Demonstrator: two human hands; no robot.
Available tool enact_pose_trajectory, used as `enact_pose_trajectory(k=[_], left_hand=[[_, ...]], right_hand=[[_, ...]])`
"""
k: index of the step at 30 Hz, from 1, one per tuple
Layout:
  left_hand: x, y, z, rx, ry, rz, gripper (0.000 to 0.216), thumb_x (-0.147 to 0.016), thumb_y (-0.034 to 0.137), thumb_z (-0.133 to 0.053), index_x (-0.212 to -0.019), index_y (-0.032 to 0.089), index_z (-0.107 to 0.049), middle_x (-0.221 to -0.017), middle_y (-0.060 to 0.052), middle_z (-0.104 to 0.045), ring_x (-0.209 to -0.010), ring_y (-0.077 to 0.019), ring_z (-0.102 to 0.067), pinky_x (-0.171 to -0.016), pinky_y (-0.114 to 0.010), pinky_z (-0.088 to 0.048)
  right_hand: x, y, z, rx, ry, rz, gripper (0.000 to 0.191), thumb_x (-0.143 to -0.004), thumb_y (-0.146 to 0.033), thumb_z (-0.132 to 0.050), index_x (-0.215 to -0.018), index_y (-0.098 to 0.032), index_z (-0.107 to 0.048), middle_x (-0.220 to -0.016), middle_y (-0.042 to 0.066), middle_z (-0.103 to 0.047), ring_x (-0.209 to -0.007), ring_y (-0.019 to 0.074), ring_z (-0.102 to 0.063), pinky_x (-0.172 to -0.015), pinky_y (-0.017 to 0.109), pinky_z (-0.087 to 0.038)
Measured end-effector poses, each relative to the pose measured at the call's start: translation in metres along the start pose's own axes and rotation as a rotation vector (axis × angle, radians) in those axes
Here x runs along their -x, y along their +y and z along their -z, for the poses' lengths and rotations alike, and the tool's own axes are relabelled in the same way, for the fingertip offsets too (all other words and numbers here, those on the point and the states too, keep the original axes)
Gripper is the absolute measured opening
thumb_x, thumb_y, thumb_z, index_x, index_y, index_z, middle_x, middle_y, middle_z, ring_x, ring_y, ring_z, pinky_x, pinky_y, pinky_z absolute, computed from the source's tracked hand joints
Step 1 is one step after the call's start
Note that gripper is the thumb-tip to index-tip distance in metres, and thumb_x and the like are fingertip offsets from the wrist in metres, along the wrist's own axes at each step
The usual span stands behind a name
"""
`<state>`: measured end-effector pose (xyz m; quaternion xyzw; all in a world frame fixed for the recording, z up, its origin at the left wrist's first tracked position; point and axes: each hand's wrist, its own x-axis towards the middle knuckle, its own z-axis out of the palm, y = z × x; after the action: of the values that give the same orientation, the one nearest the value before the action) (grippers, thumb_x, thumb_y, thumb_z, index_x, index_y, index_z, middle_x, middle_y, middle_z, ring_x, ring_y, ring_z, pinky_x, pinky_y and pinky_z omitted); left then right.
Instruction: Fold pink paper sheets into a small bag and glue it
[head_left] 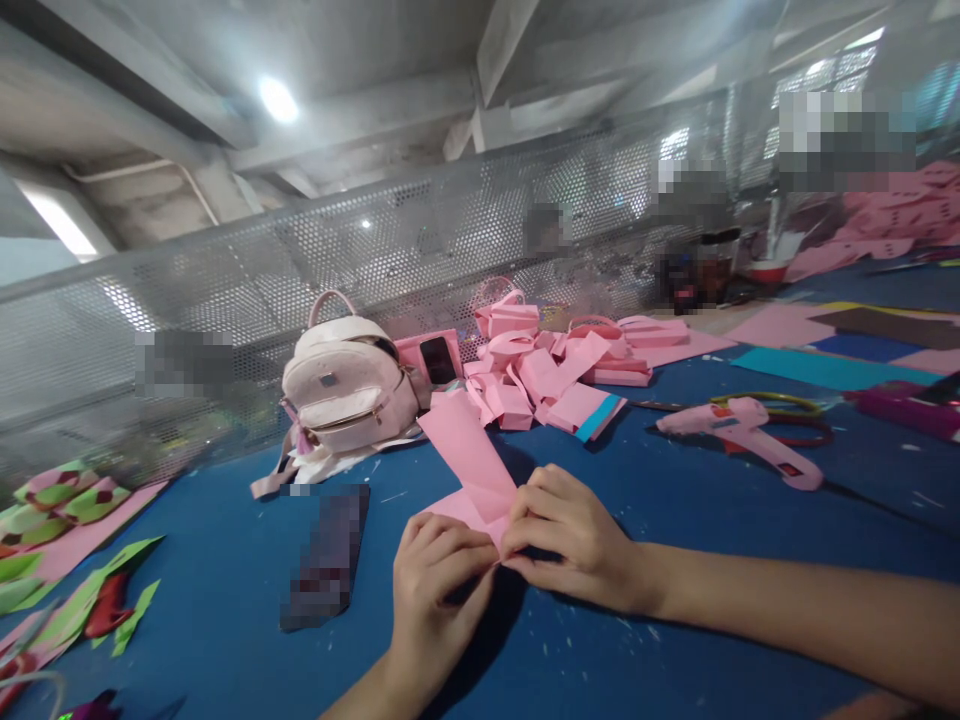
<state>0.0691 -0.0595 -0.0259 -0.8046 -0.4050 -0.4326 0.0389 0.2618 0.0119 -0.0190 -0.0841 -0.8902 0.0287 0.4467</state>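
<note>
A folded piece of pink paper (469,455) is between my two hands, its long strip pointing up and away over the blue table. My left hand (442,580) pinches its near left edge. My right hand (574,535) grips the near right edge, and the fingertips of both hands almost meet at the paper's near corner. Behind it lies a heap of folded pink paper pieces (525,375), one with a blue stripe (598,418). A dark phone-like slab (328,560), partly blurred out, rests to the left of my left hand.
A pale backpack (349,375) stands behind the phone-like slab. On the right lie a pink glue gun (739,425), scissors (806,405) and coloured sheets (832,368). Green and pink scraps (97,590) lie at the left. A perforated metal screen (420,235) bounds the table's far side.
</note>
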Motion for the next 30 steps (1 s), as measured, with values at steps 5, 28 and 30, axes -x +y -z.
enact_pose_trajectory(k=[5, 28, 30], left_hand=[[0.000, 0.000, 0.002, 0.004, 0.010, -0.010, 0.016, -0.083, 0.010, -0.068, -0.089, 0.024, -0.068, -0.083, 0.004, -0.072, -0.077, -0.0153, -0.059, -0.077, -0.035, -0.039], [-0.001, -0.007, 0.006, -0.008, 0.073, 0.015, 0.016, -0.083, 0.009, -0.068, -0.087, 0.024, -0.066, -0.079, 0.004, -0.071, -0.075, -0.0144, -0.062, -0.075, -0.033, -0.041], [-0.001, -0.006, 0.005, -0.006, 0.069, 0.021, 0.015, -0.083, 0.009, -0.068, -0.086, 0.024, -0.066, -0.079, 0.004, -0.071, -0.075, -0.0145, -0.062, -0.075, -0.033, -0.041]], right_hand=[[0.000, 0.002, 0.003, 0.030, -0.024, 0.019, 0.008, -0.093, -0.024, -0.059, -0.088, -0.020, -0.065, -0.083, 0.001, -0.063, -0.080, 0.0164, -0.045, -0.076, 0.034, -0.033], [0.002, 0.016, 0.017, 0.168, 0.014, 0.137, 0.003, -0.089, -0.020, -0.064, -0.091, -0.019, -0.062, -0.081, 0.001, -0.063, -0.075, 0.0154, -0.044, -0.073, 0.033, -0.034], [0.002, 0.016, 0.018, 0.168, 0.005, 0.132, 0.001, -0.090, -0.020, -0.062, -0.090, -0.018, -0.062, -0.081, 0.002, -0.062, -0.075, 0.0155, -0.045, -0.073, 0.033, -0.034]])
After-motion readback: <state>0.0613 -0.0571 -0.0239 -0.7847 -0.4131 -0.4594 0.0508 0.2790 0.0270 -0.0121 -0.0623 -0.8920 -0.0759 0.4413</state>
